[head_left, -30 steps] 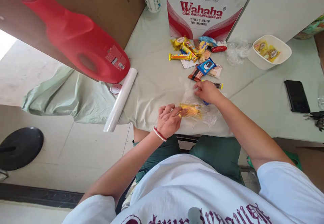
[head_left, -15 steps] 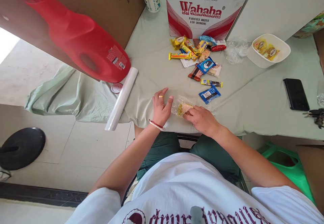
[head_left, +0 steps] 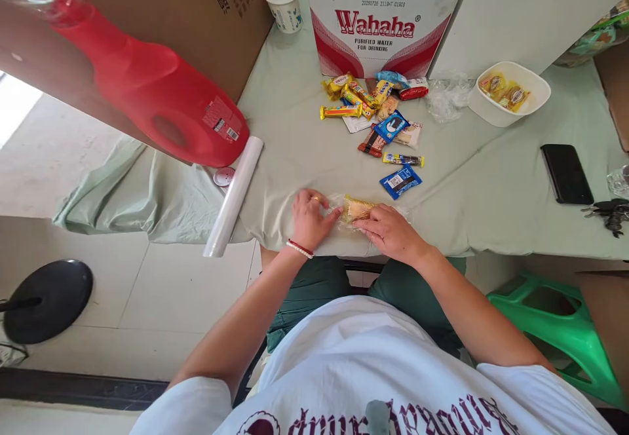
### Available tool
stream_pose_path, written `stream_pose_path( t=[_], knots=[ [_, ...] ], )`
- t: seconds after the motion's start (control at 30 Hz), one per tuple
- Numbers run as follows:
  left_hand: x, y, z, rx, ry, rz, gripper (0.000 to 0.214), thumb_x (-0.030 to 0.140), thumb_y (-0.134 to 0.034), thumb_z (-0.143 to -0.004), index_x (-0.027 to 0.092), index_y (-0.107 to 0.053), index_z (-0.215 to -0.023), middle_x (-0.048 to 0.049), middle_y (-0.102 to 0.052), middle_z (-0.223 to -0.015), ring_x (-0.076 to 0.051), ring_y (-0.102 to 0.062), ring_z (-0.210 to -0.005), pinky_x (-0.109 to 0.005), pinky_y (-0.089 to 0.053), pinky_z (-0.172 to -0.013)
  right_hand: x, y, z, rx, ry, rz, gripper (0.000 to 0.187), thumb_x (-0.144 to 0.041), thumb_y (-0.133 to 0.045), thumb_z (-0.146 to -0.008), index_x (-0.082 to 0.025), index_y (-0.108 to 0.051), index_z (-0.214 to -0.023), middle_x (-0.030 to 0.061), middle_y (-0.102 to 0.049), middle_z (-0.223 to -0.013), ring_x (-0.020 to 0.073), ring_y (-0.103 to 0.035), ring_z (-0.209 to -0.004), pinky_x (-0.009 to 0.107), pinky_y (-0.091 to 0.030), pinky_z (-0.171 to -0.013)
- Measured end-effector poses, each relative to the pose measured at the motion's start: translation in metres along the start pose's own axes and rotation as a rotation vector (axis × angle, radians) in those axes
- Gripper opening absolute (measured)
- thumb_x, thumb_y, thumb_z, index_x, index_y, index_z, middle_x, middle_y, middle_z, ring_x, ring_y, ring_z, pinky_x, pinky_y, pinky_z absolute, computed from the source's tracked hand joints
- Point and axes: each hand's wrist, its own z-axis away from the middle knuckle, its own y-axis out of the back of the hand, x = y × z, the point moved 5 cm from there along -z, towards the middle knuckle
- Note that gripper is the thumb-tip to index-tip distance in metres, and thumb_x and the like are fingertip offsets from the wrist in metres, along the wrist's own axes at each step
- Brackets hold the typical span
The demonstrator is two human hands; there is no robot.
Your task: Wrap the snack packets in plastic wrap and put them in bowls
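Right grip [head_left: 392,233] is closed on the right end of a yellow-wrapped snack [head_left: 358,209], fingers laid over its top and thumb along the near side. Left grip [head_left: 310,220] is half curled just beyond the snack's other end, its thumb pointing at it; whether it pinches the clear film [head_left: 337,200] spread around and under the snack, I cannot tell. A red and white bracelet [head_left: 299,248] circles the left wrist.

Snack and film lie near the front edge of a cloth-covered counter [head_left: 472,192]. Just past the right hand is a blue packet [head_left: 401,181], with a small yellow and dark bar [head_left: 403,160] behind it. Farther back, a loose heap of wrapped snacks [head_left: 361,102] sits at the foot of a Wahaha water carton [head_left: 381,29].

Right of the heap come crumpled clear plastic [head_left: 447,97] and a white tub [head_left: 491,113] holding yellow packets [head_left: 515,97]. A black phone [head_left: 567,174] lies farther right, near some keys [head_left: 613,217].

To the left, a white roll [head_left: 233,196] lies slantwise beside the base of a big red bottle [head_left: 171,107]. A paper cup [head_left: 285,16] stands at the back, between the carton and a brown cardboard box [head_left: 196,35]. Below the counter, at right, is a green stool [head_left: 587,337].
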Motion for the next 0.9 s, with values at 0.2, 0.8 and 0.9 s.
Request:
stream_pose_path(
  t=[0.2, 0.8, 0.9],
  knots=[
    [0.006, 0.002, 0.006, -0.041, 0.012, 0.022, 0.019, 0.037, -0.079, -0.081, 0.022, -0.069, -0.086, -0.0124, -0.061, -0.14, -0.042, -0.032, -0.155, -0.066, -0.026, -0.124, 0.0, -0.001, 0.007, 0.08, 0.014, -0.035, 0.032, -0.027, -0.05, -0.107, -0.025, -0.079, -0.12, 0.0069, -0.057, -0.084, 0.0209, -0.052, -0.084, 0.035, -0.045, -0.078],
    [0.087, -0.035, 0.055, -0.092, -0.526, -0.176, 0.041, 0.02, -0.05, -0.1, 0.019, -0.064, -0.139, -0.0116, -0.062, -0.152, -0.03, -0.058, -0.136, -0.051, -0.04, -0.106, 0.066, 0.071, 0.026, 0.377, -0.684, -0.057, 0.046, -0.057, -0.059, -0.097, -0.02, -0.073, -0.121, 0.0106, -0.064, -0.098, 0.0289, -0.059, -0.098, 0.048, -0.052, -0.092],
    [0.084, -0.036, 0.058, -0.076, -0.539, -0.206, 0.046, 0.015, -0.05, -0.098, 0.02, -0.063, -0.142, -0.0108, -0.061, -0.153, -0.029, -0.058, -0.138, -0.05, -0.04, -0.106, 0.063, 0.054, 0.03, 0.236, -0.644, 0.049, 0.032, -0.048, -0.072, -0.086, -0.019, -0.074, -0.1, 0.0159, -0.062, -0.114, 0.0377, -0.052, -0.119, 0.056, -0.046, -0.105]
  ],
)
